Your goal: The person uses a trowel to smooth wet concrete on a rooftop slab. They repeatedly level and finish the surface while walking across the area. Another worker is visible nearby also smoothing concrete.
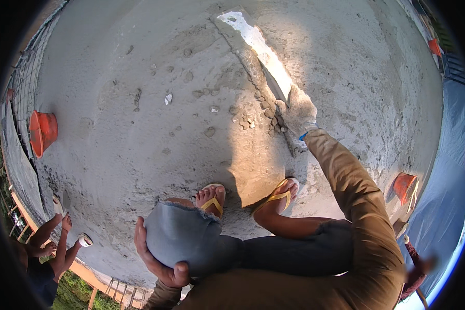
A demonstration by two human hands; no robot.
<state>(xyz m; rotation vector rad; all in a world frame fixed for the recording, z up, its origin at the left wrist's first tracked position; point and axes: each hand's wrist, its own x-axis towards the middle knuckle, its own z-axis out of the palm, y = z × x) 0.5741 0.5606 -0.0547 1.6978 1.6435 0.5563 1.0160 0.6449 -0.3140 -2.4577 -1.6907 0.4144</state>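
Straightedge (260,49) in gloved right hand (298,110)

A head-worn fisheye camera looks steeply down past a bent knee (178,232) onto grey concrete (113,108).

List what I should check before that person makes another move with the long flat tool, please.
1. Tool in hand: ok. The gloved right hand grips the near end of the long flat tool.
2. Left hand ready on the tool: not ok. The bare left hand rests against the left knee.
3. No loose lumps beside the tool: not ok. Grey lumps lie near its gripped end.
4. Buckets out of the way: ok. The left orange bucket and right orange bucket stand apart from it.
5. Toes covered: not ok. The yellow-strapped sandals leave them bare.
6. Firmness of the grey surface: cannot tell.
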